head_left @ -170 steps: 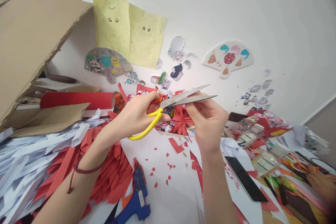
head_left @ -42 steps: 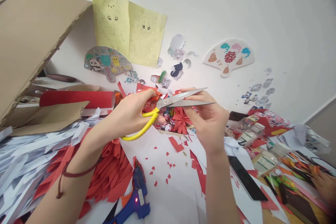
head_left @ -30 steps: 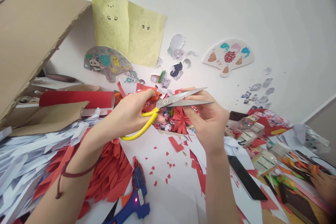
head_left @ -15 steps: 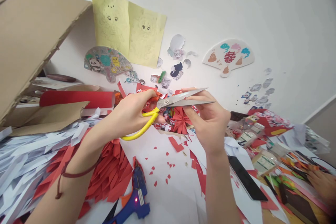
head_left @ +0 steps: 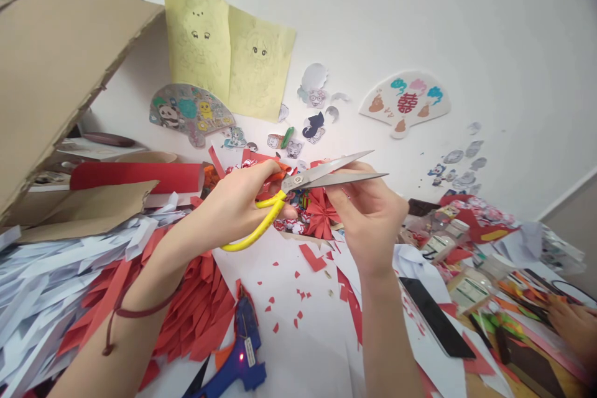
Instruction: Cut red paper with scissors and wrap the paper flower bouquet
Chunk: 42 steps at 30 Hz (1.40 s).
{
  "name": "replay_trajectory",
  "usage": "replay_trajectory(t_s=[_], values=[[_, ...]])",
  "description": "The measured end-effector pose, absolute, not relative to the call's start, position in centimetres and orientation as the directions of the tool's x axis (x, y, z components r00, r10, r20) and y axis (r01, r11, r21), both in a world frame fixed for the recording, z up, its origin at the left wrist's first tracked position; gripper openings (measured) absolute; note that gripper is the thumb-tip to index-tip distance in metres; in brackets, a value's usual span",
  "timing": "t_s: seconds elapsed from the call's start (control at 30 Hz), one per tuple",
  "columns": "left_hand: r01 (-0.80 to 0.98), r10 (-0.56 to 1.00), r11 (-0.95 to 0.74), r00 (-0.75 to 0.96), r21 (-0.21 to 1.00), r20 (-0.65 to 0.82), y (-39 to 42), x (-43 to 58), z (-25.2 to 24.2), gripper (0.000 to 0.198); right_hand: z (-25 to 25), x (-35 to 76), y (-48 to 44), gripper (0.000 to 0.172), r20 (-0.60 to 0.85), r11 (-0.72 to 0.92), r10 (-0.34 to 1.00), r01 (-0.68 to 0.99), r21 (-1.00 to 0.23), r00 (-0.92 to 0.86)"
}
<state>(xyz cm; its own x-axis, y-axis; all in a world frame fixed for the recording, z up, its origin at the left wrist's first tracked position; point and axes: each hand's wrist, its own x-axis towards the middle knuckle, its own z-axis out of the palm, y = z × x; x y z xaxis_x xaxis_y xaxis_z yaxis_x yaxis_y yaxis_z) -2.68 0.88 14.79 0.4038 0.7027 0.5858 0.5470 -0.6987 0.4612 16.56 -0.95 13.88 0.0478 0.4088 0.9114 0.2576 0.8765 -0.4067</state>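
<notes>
From the head view, the left hand [head_left: 245,199] is curled around the yellow handles [head_left: 267,222] of the scissors [head_left: 297,180], held up beyond the white paper [head_left: 321,336]. Their parted blades [head_left: 338,165] reach the right hand [head_left: 373,217], its fingers bent; what it pinches, if anything, I cannot tell. The scissors seem light and stiff, the metal slick and likely sharp, so the handles look the safest hold

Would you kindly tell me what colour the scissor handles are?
The scissor handles are yellow, as the head view, the only one, shows.
</notes>
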Motion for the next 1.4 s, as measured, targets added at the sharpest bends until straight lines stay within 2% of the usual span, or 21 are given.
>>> replay_trajectory(t_s=[0.4, 0.73, 0.93, 1.4], values=[[0.561, 0.714, -0.685, 0.388, 0.465, 0.583, 0.8, -2.3, 14.7, 0.031, 13.4, 16.1, -0.7, 0.015, 0.905, 0.883, 0.407, 0.202, -0.425, 0.122], [0.531, 0.716, -0.691, 0.406, 0.491, 0.568, 0.6, -2.3, 14.7, 0.031, 13.2, 15.8, -0.6, 0.014, 0.906, 0.883, 0.383, 0.219, -0.416, 0.179], [0.536, 0.706, -0.698, 0.408, 0.475, 0.578, 0.6, -2.2, 14.7, 0.032, 13.1, 15.6, -0.5, 0.011, 0.910, 0.874, 0.356, 0.270, -0.404, 0.212], [0.549, 0.704, -0.699, 0.414, 0.458, 0.577, 0.5, -2.0, 14.6, 0.031, 13.2, 15.5, -0.4, 0.007, 0.923, 0.892, 0.301, 0.272, -0.361, 0.239]])
